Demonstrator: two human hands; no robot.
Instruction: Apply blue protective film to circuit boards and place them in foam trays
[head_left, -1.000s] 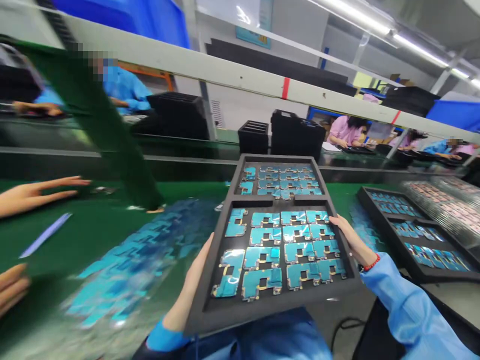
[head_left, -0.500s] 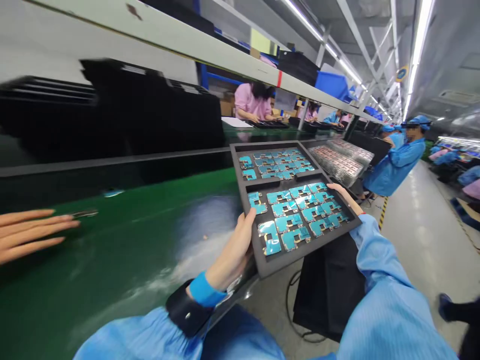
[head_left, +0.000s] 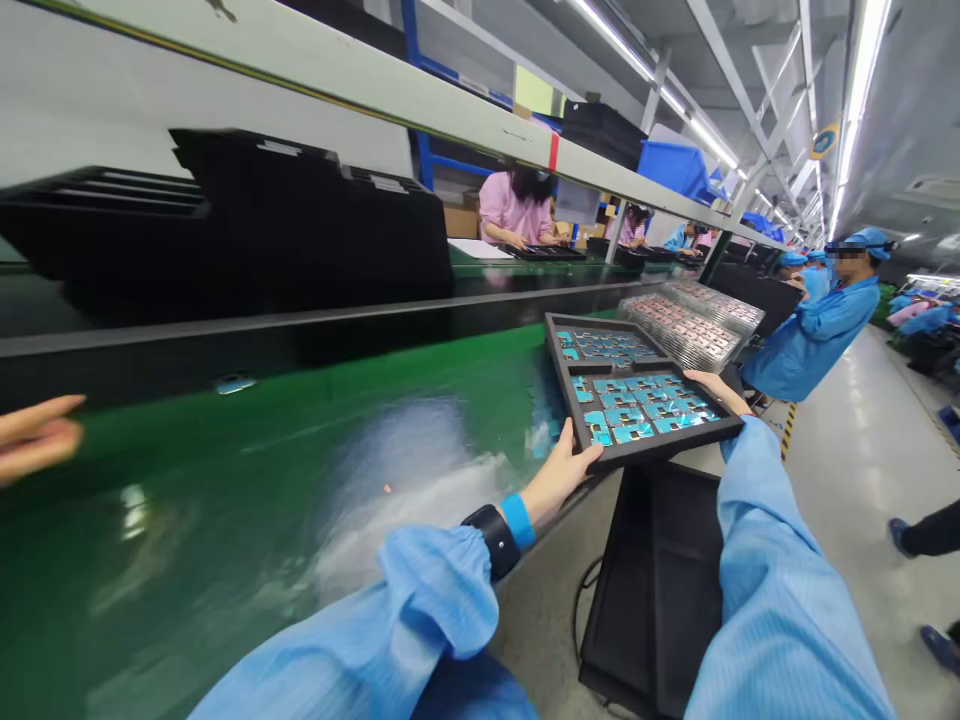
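Note:
Between my two hands is a black foam tray (head_left: 664,441) divided into two sections, with rows of small circuit boards (head_left: 645,410) under blue film in it. My left hand (head_left: 559,475) grips the tray's near left corner, thumb over the rim. On the right edge, my right hand (head_left: 716,388) is closed round the rim; its fingers below are hidden. The tray is held tilted above the right edge of the green work surface (head_left: 300,450). Its far end comes close to a stack of clear trays (head_left: 686,325).
Black trays (head_left: 322,230) are piled at the back left under a long white beam (head_left: 360,75). A co-worker's hand (head_left: 37,440) shows at the left edge. Below my tray stands a black bin (head_left: 652,590). A person in blue (head_left: 817,315) stands beyond the clear trays.
My hands have moved the circuit-board tray away from me and to the right, and it now lies flatter. The co-worker's hand at left has drawn back, its fingers now curled.

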